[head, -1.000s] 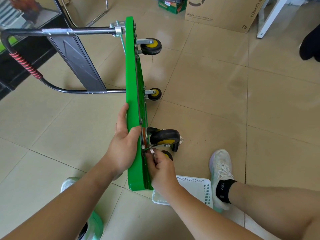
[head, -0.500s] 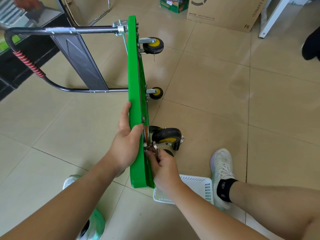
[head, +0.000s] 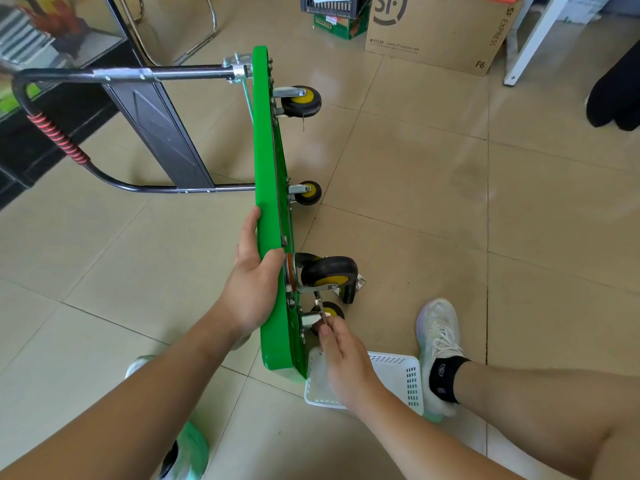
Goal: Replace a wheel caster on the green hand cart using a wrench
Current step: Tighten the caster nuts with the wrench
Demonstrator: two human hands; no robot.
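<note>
The green hand cart (head: 270, 188) stands on its side edge on the tiled floor, wheels pointing right. My left hand (head: 251, 285) grips the deck's top edge, thumb over the rim. A large black and yellow caster (head: 329, 273) sits on the underside just beyond that hand. My right hand (head: 341, 348) pinches a small metal wrench (head: 319, 306) below that caster, a little away from the deck. Behind my fingers a smaller caster (head: 329, 311) shows partly. Two more casters (head: 301, 100) (head: 308, 192) sit farther along the deck.
The cart's black handle (head: 52, 136) with red wrapping lies folded out to the left. A white plastic basket (head: 398, 379) sits on the floor under my right wrist. My shoe (head: 438, 341) is at its right. A cardboard box (head: 440, 29) and a white table leg (head: 533, 39) stand at the back.
My right hand has drawn back from the caster's mounting plate, down and to the right, with the wrench still in its fingers. My left hand keeps its hold on the deck.
</note>
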